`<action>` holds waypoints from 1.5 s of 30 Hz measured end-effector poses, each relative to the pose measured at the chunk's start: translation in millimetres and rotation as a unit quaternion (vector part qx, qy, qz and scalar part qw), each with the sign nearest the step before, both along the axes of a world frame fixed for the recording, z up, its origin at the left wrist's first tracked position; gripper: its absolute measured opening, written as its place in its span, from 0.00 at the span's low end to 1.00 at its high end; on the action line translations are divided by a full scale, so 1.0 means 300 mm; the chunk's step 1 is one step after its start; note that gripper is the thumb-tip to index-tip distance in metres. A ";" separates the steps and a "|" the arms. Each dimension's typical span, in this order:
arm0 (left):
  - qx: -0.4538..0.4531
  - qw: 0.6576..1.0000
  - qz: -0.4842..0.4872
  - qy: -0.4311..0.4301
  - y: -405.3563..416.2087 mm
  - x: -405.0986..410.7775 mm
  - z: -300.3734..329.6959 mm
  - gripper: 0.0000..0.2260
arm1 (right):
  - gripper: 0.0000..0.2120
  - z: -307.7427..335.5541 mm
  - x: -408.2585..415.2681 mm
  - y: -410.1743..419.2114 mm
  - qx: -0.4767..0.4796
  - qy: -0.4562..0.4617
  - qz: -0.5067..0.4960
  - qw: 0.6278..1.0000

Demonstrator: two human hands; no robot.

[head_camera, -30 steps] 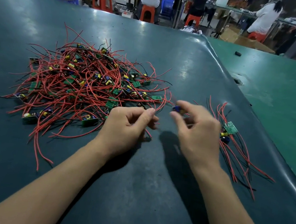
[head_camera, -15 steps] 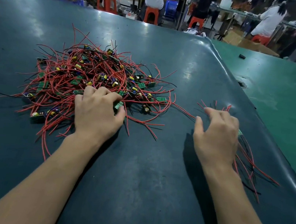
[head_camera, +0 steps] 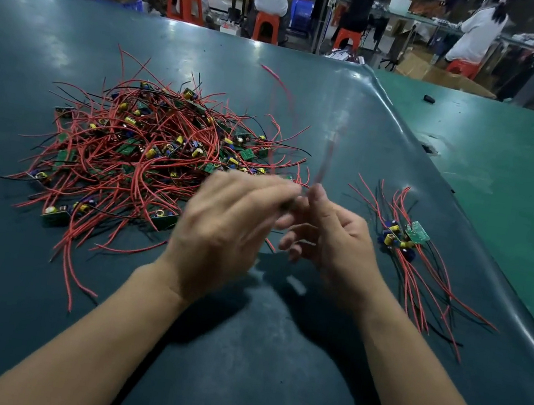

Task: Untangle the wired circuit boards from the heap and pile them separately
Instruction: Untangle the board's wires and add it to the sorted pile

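Both hands meet above the dark green table [head_camera: 233,370], just near of the heap [head_camera: 148,153] of tangled red-wired circuit boards. The left hand [head_camera: 227,227] is motion-blurred, its fingers reaching to the right toward the other hand's fingertips; whether they pinch anything cannot be told. The right hand [head_camera: 333,236] has its forefinger and thumb raised and brought together on a blurred red wire [head_camera: 325,162] that rises from the fingertips and arcs up and to the left over the table; its other fingers curl loosely below. No board at the end of that wire can be made out between the hands.

The heap lies left of the hands and farther back, spreading wide with loose red and black leads trailing out. The separate pile [head_camera: 405,240] of a few boards lies to the right of the right hand, near the table's raised edge, its wires running toward the near side. Beyond the table, people sit on orange stools [head_camera: 265,27] at benches.
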State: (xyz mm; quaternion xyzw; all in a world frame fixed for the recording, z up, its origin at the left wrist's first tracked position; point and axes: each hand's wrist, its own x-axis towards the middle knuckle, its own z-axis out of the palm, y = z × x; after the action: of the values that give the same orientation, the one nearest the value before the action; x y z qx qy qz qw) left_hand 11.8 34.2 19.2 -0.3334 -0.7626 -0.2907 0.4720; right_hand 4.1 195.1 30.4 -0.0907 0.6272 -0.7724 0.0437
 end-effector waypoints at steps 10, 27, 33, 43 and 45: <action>-0.038 0.986 -0.012 -0.163 -0.001 -0.028 -0.028 0.19 | 0.11 -0.013 -0.011 -0.009 -0.077 -0.043 0.008 0.996; 0.350 0.843 -0.115 -0.393 0.045 -0.038 -0.033 0.02 | 0.07 -0.038 -0.013 -0.012 0.075 0.131 -0.101 0.983; 0.403 0.777 -0.186 -0.447 0.037 -0.042 -0.023 0.08 | 0.03 -0.015 -0.020 -0.019 -0.169 -0.091 -0.109 0.975; 0.394 0.754 -0.192 -0.489 0.029 -0.044 -0.030 0.10 | 0.07 -0.025 -0.018 -0.030 -0.061 -0.082 -0.139 0.985; 0.371 0.769 -0.180 -0.489 0.034 -0.043 -0.030 0.09 | 0.08 -0.026 -0.018 -0.028 -0.038 -0.067 -0.143 0.987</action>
State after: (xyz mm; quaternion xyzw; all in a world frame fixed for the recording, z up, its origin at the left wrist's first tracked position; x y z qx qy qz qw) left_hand -1.0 44.5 10.1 -0.0771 -0.6493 -0.7542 0.0615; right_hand -1.3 186.7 22.6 0.0504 0.5995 -0.7983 -0.0291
